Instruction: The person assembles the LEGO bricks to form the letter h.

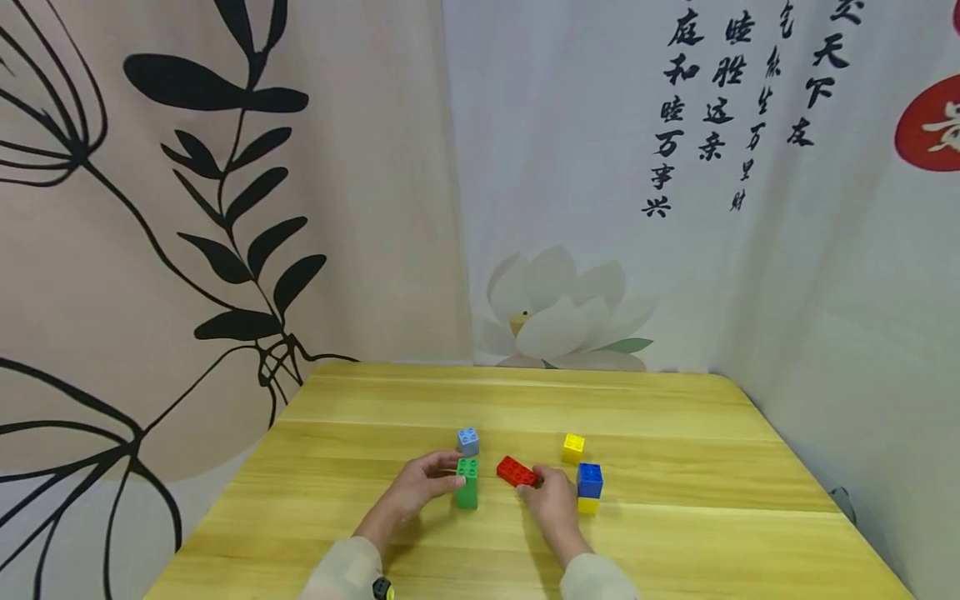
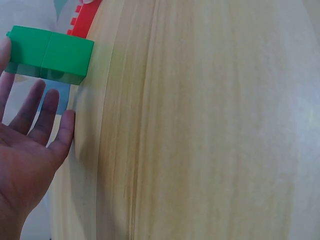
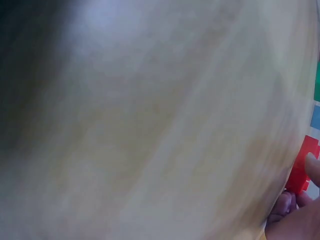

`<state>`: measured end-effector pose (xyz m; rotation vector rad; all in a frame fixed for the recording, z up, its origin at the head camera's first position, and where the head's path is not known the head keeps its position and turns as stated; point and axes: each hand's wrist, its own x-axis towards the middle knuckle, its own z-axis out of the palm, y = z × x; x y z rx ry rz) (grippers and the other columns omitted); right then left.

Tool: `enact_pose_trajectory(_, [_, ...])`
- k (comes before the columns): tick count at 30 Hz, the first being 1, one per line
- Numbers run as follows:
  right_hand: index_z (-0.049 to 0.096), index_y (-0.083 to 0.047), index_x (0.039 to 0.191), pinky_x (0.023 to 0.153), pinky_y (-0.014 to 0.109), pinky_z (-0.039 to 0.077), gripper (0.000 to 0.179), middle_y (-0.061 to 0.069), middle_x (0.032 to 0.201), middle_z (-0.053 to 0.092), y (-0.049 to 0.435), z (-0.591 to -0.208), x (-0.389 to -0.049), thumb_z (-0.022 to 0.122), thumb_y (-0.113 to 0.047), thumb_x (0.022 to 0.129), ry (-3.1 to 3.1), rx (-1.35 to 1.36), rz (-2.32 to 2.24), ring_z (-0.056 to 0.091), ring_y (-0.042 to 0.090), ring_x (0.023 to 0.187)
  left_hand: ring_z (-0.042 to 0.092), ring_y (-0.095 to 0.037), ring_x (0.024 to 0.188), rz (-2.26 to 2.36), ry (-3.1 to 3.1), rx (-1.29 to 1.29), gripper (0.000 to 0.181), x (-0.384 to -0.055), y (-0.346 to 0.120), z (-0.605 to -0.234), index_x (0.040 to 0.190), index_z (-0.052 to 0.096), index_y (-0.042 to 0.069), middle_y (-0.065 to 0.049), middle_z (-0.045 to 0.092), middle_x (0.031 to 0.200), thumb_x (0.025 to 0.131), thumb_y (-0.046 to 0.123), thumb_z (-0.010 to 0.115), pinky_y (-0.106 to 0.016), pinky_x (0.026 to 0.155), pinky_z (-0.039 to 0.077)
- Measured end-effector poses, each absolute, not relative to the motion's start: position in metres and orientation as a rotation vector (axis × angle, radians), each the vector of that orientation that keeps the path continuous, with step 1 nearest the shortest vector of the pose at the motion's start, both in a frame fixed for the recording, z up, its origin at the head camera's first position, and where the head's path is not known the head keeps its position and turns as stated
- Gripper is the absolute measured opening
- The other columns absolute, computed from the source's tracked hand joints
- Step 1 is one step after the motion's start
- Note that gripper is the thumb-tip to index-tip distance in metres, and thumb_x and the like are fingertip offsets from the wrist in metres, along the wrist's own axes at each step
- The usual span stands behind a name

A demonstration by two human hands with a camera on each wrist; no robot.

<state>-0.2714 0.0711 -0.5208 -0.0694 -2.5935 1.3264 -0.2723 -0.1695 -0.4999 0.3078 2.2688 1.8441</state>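
Observation:
My left hand [image 1: 420, 492] holds a stack of two green toy bricks [image 1: 467, 492] between thumb and index finger. In the left wrist view the seam between the green bricks [image 2: 52, 52] shows, and the other fingers are spread below them. My right hand [image 1: 553, 506] pinches the right end of a red brick [image 1: 515, 471] between thumb and fingers. Just behind the green stack sits a light blue brick [image 1: 468, 442]. Right of my right hand, a dark blue brick [image 1: 590, 481] rests on a yellow brick [image 1: 588, 506]. The right wrist view catches the red brick [image 3: 302, 165] at its edge.
Another yellow brick [image 1: 573, 448] stands behind the blue and yellow stack. The wooden table [image 1: 675, 542] reaches back to curtains [image 1: 390, 208] printed with plants and writing. A dark cord [image 1: 844, 502] shows by the table's right edge.

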Motion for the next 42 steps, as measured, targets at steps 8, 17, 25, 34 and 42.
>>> enact_pose_trajectory(8, [0.071, 0.006, 0.109, 0.082, 0.045, 0.052, 0.030, 0.014, 0.101, 0.070, 0.075, -0.519, -0.271, 0.079, -0.006, 0.083, -2.638, -0.010, 1.348, 0.061, 0.026, 0.087, 0.055, -0.028, 0.117, 1.829, 2.299, 0.254, 0.054, -0.272, -0.168, -0.500, 0.135, 0.058, 0.004, -0.009, 0.061, 0.126, 0.091, 0.032, 0.074, -0.046, 0.098, 0.047])
enact_pose_trajectory(17, [0.071, 0.003, 0.108, 0.078, 0.041, 0.051, 0.029, 0.010, 0.097, 0.070, 0.076, -0.517, -0.270, 0.078, -0.012, 0.084, -2.678, -0.005, 1.424, 0.059, 0.021, 0.083, 0.055, -0.027, 0.117, 1.805, 2.306, 0.247, 0.050, -0.272, -0.169, -0.503, 0.131, 0.060, 0.007, -0.008, 0.062, 0.124, 0.092, 0.035, 0.073, -0.050, 0.100, 0.043])
enact_pose_trajectory(25, [0.069, 0.004, 0.114, 0.082, 0.043, 0.051, 0.033, 0.012, 0.103, 0.069, 0.077, -0.516, -0.270, 0.077, -0.013, 0.086, -2.692, -0.015, 1.482, 0.060, 0.023, 0.087, 0.055, -0.027, 0.117, 1.813, 2.287, 0.278, 0.047, -0.272, -0.169, -0.504, 0.130, 0.061, 0.008, -0.008, 0.062, 0.124, 0.093, 0.035, 0.071, -0.050, 0.101, 0.043])
enact_pose_trajectory(34, [0.069, 0.002, 0.116, 0.086, 0.045, 0.051, 0.033, 0.010, 0.106, 0.068, 0.076, -0.509, -0.271, 0.076, -0.016, 0.088, -2.702, -0.003, 1.496, 0.059, 0.023, 0.091, 0.054, -0.027, 0.118, 1.788, 2.297, 0.282, 0.044, -0.273, -0.168, -0.500, 0.128, 0.062, 0.010, -0.008, 0.062, 0.125, 0.093, 0.036, 0.070, -0.050, 0.101, 0.043])
enact_pose_trajectory(42, [0.068, -0.003, 0.120, 0.078, 0.038, 0.050, 0.035, 0.007, 0.107, 0.066, 0.075, -0.496, -0.273, 0.075, -0.019, 0.090, -2.701, 0.035, 1.566, 0.056, 0.022, 0.088, 0.055, -0.027, 0.118, 1.800, 2.291, 0.255, 0.045, -0.272, -0.167, -0.500, 0.128, 0.062, 0.009, -0.007, 0.061, 0.125, 0.093, 0.035, 0.071, -0.049, 0.100, 0.045])
